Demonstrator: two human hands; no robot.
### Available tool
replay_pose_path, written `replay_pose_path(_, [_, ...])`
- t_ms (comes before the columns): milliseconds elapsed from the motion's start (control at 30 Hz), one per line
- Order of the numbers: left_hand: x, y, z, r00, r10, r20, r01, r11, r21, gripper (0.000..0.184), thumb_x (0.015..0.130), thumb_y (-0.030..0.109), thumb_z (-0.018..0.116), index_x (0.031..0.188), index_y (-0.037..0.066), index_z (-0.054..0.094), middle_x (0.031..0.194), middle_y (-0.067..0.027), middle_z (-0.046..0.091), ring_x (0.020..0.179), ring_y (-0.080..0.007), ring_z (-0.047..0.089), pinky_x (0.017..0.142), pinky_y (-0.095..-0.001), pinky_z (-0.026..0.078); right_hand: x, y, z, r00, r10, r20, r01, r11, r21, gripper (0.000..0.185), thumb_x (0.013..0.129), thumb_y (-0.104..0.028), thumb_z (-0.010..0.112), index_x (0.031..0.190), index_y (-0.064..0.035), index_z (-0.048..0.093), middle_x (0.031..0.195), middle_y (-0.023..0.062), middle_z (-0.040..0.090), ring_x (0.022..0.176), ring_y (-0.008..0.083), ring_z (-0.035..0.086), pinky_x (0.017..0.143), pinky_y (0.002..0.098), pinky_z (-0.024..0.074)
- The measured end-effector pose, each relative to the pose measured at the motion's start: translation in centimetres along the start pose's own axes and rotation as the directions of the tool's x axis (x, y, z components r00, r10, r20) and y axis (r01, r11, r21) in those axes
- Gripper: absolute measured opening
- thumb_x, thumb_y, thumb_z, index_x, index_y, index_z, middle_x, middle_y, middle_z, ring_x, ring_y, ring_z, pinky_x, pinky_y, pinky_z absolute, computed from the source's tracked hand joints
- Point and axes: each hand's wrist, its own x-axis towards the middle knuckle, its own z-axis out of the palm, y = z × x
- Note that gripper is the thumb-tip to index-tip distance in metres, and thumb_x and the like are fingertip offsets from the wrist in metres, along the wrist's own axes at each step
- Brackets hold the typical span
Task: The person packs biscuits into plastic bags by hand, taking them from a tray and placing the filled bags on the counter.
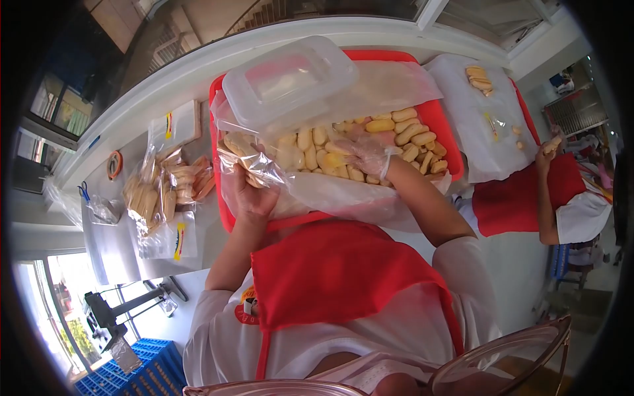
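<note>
A red tray (450,140) lined with clear plastic sheeting holds many pale, finger-shaped biscuits (409,132). My left hand (256,197) is closed on a clear plastic bag (246,155) with biscuits inside, over the tray's left part. In a thin clear glove, my right hand (370,156) reaches among the biscuits near the middle of the tray. Its fingers are partly hidden, and what they hold, if anything, cannot be made out. A translucent plastic lid or tub (290,79) lies across the tray's back left.
Filled biscuit bags (158,188) lie left of the tray, near a tape roll (115,165) and blue scissors (84,191). At right, a co-worker (528,198) in a red apron stands beside another lined tray (475,125). Blue crates (142,373) are at lower left.
</note>
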Motion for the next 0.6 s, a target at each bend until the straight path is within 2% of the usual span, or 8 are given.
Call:
replay_pose_path(33, [0.0,0.1,-0.1,1.000,0.001,-0.013,-0.001,1.000,0.009,0.050,0.078,0.037,0.058,0.119,0.013,0.046,0.113,-0.0015,0.054,0.098,-0.0185,0.052,0.085,-0.0354,0.041,-0.1,0.2,0.1,0.998,-0.058,0.004,0.058,0.998,0.027,0.052,0.075,-0.011,0.059,0.124,-0.0142,0.040,0.118,0.0177,0.046,0.107,0.0332,0.046,0.090,0.0375,0.0379])
replay_pose_path(100, [0.0,0.1,-0.4,0.999,0.003,-0.038,-0.002,1.000,0.026,0.050,0.077,0.037,0.059,0.119,0.012,0.046,0.113,-0.0013,0.054,0.098,-0.0183,0.052,0.085,-0.0350,0.041,-0.8,-0.3,-0.4,0.969,-0.248,0.003,0.244,0.952,-0.186,0.054,0.073,-0.012,0.061,0.123,-0.0145,0.041,0.118,0.0178,0.047,0.106,0.0335,0.047,0.090,0.0378,0.0383])
replay_pose_path(200, [-0.1,0.2,-0.4,0.998,0.006,-0.058,-0.005,1.000,0.023,0.050,0.077,0.037,0.059,0.118,0.012,0.046,0.113,-0.0015,0.054,0.098,-0.0181,0.052,0.085,-0.0348,0.041,-1.5,-2.5,-1.1,0.979,-0.200,0.034,0.203,0.966,-0.161,0.053,0.071,-0.012,0.063,0.121,-0.0139,0.044,0.117,0.0178,0.047,0.106,0.0331,0.047,0.090,0.0377,0.0384])
replay_pose_path(300, [-0.1,0.1,-0.1,0.998,0.012,-0.062,-0.011,1.000,0.013,0.050,0.077,0.037,0.059,0.118,0.012,0.046,0.113,-0.0020,0.054,0.099,-0.0181,0.051,0.086,-0.0349,0.041,-1.8,-4.0,-1.6,0.990,-0.139,-0.023,0.135,0.983,-0.126,0.049,0.070,-0.014,0.065,0.116,-0.0122,0.049,0.114,0.0145,0.050,0.105,0.0303,0.049,0.089,0.0373,0.0386])
replay_pose_path(400, [0.1,0.1,-0.6,1.000,-0.019,0.011,0.019,1.000,-0.012,0.048,0.077,0.036,0.059,0.117,0.013,0.047,0.112,-0.0018,0.054,0.100,-0.0188,0.051,0.087,-0.0355,0.040,-1.5,-3.9,-1.7,0.988,-0.109,0.105,0.132,0.961,-0.242,0.049,0.070,-0.012,0.065,0.116,-0.0125,0.049,0.116,0.0188,0.048,0.104,0.0333,0.048,0.087,0.0364,0.0397])
replay_pose_path(500, [0.0,-0.2,0.7,0.988,0.102,-0.118,-0.101,0.995,0.020,0.046,0.078,0.035,0.058,0.117,0.014,0.047,0.113,-0.0011,0.053,0.101,-0.0192,0.051,0.089,-0.0365,0.039,-1.5,-2.9,-0.9,0.972,-0.213,-0.100,0.189,0.960,-0.205,0.046,0.069,-0.010,0.066,0.113,-0.0094,0.051,0.112,0.0185,0.050,0.099,0.0324,0.051,0.084,0.0351,0.0418])
replay_pose_path(600, [0.2,0.0,1.8,0.979,0.163,-0.124,-0.156,0.986,0.059,0.042,0.079,0.033,0.058,0.115,0.016,0.046,0.113,-0.0007,0.052,0.102,-0.0213,0.050,0.090,-0.0382,0.039,-1.8,-7.2,-2.6,0.836,-0.254,-0.486,0.330,0.941,0.076,0.042,0.069,-0.005,0.066,0.109,-0.0053,0.053,0.106,0.0157,0.052,0.095,0.0290,0.052,0.081,0.0340,0.0433])
